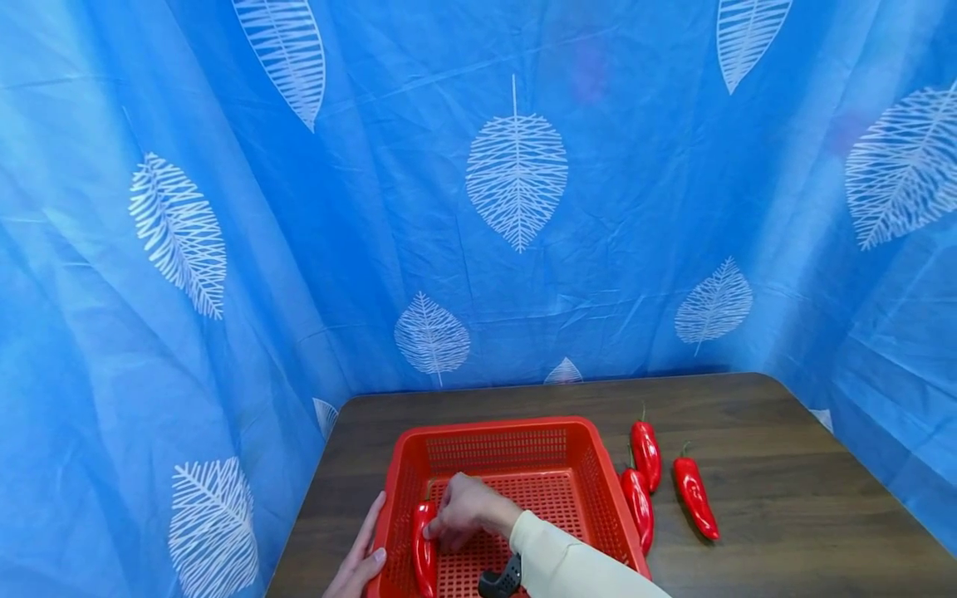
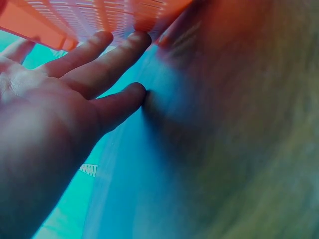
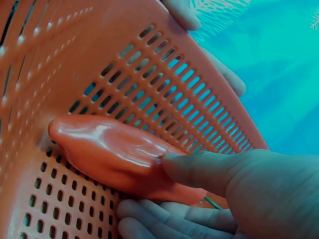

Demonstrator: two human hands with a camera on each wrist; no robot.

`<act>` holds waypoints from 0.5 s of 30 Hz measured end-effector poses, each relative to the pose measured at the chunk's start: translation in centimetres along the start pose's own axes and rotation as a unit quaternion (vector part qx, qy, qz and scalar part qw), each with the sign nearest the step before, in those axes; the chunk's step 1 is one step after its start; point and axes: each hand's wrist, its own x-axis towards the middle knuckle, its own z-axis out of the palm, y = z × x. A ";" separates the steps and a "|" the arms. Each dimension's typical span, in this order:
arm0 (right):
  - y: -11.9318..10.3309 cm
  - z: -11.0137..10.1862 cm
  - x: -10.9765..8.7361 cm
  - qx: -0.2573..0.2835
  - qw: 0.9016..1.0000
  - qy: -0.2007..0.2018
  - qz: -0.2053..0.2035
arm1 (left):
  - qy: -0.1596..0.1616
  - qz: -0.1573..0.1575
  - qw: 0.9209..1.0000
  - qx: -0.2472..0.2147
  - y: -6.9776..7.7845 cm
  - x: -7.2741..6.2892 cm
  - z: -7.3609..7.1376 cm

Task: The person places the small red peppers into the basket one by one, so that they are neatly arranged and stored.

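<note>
A glossy red chili pepper (image 1: 424, 548) lies lengthwise along the left side inside the red plastic basket (image 1: 493, 423). My right hand (image 1: 467, 507) reaches into the basket and holds this pepper near its stem end. In the right wrist view the thumb (image 3: 189, 167) presses on the pepper's skin (image 3: 109, 142), while the fingers (image 3: 159, 219) lie along its lower side, by the green stem. Outside the basket's left wall, my left hand (image 1: 359, 556) has its fingers (image 2: 109, 62) spread and nearly straight, fingertips right at the perforated wall.
Three more red chili peppers lie on the wooden table to the right of the basket: one at the back (image 1: 646, 453), one beside the basket wall (image 1: 638, 508) and one farther right (image 1: 695, 497). A blue curtain (image 1: 516, 316) with white leaf prints surrounds the table (image 1: 792, 482).
</note>
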 end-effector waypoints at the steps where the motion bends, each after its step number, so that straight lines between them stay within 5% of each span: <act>1: 0.0 0.0 0.0 -0.001 1.000 -0.002 0.000 | 0.000 0.001 1.000 0.000 0.0 0.0 -0.1; 15: -1.1 -1.3 -0.6 -0.090 0.995 0.021 -0.024 | -0.024 0.015 1.000 -0.009 -0.2 0.0 -0.5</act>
